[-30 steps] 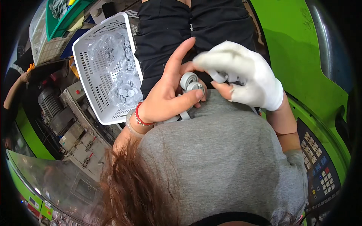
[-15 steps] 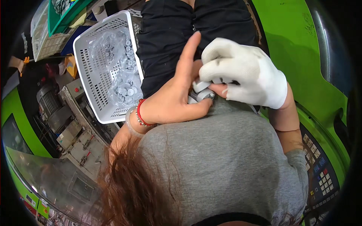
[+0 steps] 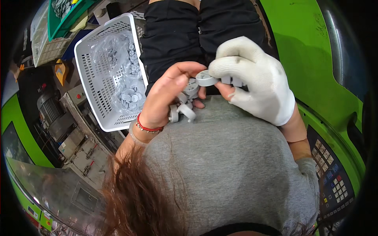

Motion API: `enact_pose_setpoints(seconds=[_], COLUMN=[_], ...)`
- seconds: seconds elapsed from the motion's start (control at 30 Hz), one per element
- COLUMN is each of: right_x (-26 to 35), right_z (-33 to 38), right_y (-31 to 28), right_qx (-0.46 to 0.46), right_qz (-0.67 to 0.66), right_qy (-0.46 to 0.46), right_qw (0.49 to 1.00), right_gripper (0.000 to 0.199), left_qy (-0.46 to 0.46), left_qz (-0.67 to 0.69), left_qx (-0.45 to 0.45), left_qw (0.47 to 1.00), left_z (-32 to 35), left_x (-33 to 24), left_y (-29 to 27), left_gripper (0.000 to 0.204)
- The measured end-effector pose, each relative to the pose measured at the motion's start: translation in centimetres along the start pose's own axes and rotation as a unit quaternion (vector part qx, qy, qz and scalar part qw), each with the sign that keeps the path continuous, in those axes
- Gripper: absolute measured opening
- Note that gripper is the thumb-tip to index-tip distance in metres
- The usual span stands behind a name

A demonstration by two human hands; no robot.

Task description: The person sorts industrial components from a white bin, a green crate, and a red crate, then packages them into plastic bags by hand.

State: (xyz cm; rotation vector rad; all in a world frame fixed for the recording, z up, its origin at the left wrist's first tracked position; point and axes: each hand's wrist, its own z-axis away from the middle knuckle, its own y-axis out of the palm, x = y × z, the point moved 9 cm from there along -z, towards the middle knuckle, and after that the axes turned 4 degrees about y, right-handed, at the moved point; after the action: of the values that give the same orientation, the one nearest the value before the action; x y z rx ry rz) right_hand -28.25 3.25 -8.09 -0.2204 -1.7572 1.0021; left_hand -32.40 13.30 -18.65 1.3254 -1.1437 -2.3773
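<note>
My bare left hand [image 3: 160, 96] is cupped in front of my body, palm turned up, around several small grey round plastic caps [image 3: 186, 111]. Some of these lie tilted on one another near the heel of the palm. My right hand [image 3: 260, 80], in a white knit glove with a bare thumb tip, pinches one grey ring-like cap [image 3: 207, 80] just above the left fingers. More pale grey pieces [image 3: 233, 81] sit tucked under its curled fingers, partly hidden.
Left of my lap stands a white perforated basket [image 3: 87, 82] with clear plastic bags [image 3: 124, 84] of similar grey pieces. A green machine panel [image 3: 303, 47] rises on my right, with a keypad [image 3: 340, 188] lower down. A motor [image 3: 51, 108] lies beyond the basket.
My left hand has rolled open from a thumb-up hold, so the caps in its palm now show. The right hand has shifted slightly and now visibly pinches one cap.
</note>
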Motion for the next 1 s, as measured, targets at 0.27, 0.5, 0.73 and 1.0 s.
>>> enact_pose_setpoints(seconds=[0.27, 0.5, 0.73, 1.0], right_x=[-0.6, -1.9, -5.7, -5.7], right_z=[-0.1, -0.1, 3.7, 4.2], right_y=[0.5, 1.1, 8.3, 9.4], right_qx=[0.015, 0.030, 0.166, 0.209], right_qz=[-0.073, -0.109, -0.719, -0.736], right_qy=[0.031, 0.018, 0.436, 0.437], right_qw=[0.997, 0.993, 0.515, 0.473], right_gripper=[0.030, 0.025, 0.034, 0.035], left_qy=[0.036, 0.035, 0.060, 0.060], left_qz=[-0.023, 0.025, 0.029, -0.020], left_qx=[0.042, 0.067, 0.018, 0.039], left_qw=[0.998, 0.997, 0.998, 0.997], left_z=[0.0, -0.3, -0.4, -0.3], left_x=[-0.1, 0.0, -0.2, -0.1], left_y=[0.7, 1.2, 0.4, 0.5], left_gripper=[0.044, 0.048, 0.049, 0.048])
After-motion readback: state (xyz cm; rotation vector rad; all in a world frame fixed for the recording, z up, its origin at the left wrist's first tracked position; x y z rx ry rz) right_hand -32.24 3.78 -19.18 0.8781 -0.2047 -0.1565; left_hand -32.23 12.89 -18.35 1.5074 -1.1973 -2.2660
